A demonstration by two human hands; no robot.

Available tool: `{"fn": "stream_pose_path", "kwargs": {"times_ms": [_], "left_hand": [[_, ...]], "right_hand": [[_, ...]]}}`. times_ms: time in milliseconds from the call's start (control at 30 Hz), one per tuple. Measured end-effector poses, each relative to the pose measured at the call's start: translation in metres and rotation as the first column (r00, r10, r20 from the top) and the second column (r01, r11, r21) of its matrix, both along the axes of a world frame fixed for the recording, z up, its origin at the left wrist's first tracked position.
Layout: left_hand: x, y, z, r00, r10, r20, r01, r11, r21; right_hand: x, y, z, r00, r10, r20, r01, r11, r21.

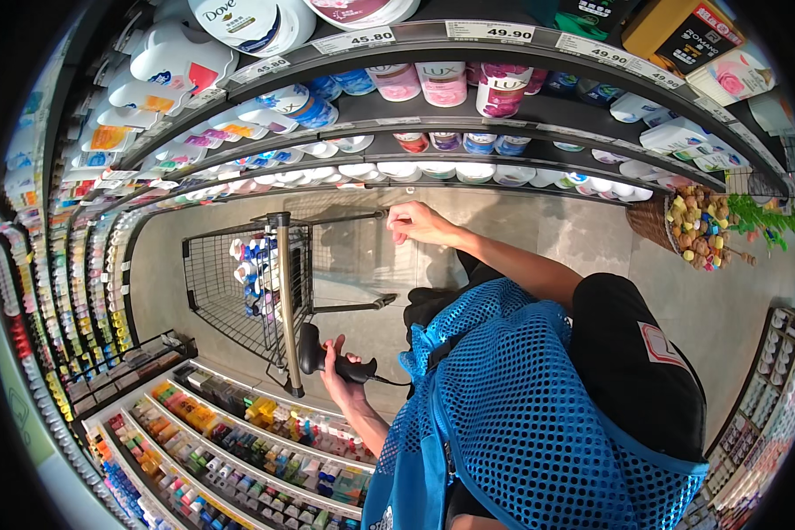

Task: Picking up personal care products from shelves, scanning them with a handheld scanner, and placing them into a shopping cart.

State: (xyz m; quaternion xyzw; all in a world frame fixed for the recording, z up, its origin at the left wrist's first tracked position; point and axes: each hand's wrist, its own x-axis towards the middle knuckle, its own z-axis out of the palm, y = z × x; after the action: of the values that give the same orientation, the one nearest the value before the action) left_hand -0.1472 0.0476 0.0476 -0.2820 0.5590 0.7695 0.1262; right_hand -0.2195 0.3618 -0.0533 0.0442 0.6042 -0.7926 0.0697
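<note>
My left hand (344,371) grips a black handheld scanner (324,356) with a cable running from its grip, close to the handle bar of a shopping cart (287,291). Bottles in white, blue and pink (252,265) lie inside the wire cart. My right hand (417,224) is in the air below the lowest shelf in the picture, with its fingers loosely bent and nothing seen in it. Above it, Lux bottles (444,83) stand on a dark shelf, and large Dove pump bottles (258,23) are on the shelf over them.
Price tags line the shelf edges (490,32). Beside the shelf end at right stands a wicker basket (649,215) with decorations. A white rack of small bottles (238,430) is at lower left, and long product shelves (86,278) run along the left. Grey tiled floor (570,225) shows around the cart.
</note>
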Motion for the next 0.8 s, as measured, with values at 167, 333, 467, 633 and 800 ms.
{"fn": "stream_pose_path", "kwargs": {"times_ms": [167, 333, 467, 633, 800], "left_hand": [[0.001, 0.003, 0.002, 1.000, 0.018, 0.005, -0.018, 1.000, 0.011], [0.004, -0.001, 0.004, 0.997, 0.073, -0.025, -0.073, 0.997, 0.020], [0.007, -0.005, 0.007, 0.993, 0.118, -0.024, -0.119, 0.993, -0.013], [0.017, -0.012, 0.017, 0.983, 0.183, -0.027, -0.185, 0.982, -0.044], [0.039, -0.030, 0.020, 0.949, 0.315, -0.029, -0.316, 0.945, -0.077]], "right_hand": [[-0.003, 0.003, -0.005, 0.998, 0.014, 0.056, -0.014, 1.000, -0.006], [-0.011, -0.002, -0.009, 0.996, 0.050, 0.069, -0.050, 0.999, 0.001], [-0.018, -0.002, -0.010, 0.996, 0.080, 0.032, -0.080, 0.997, -0.008], [-0.032, -0.003, -0.013, 0.991, 0.131, 0.038, -0.128, 0.989, -0.069], [-0.062, -0.015, -0.003, 0.982, 0.186, 0.023, -0.186, 0.983, -0.008]]}}
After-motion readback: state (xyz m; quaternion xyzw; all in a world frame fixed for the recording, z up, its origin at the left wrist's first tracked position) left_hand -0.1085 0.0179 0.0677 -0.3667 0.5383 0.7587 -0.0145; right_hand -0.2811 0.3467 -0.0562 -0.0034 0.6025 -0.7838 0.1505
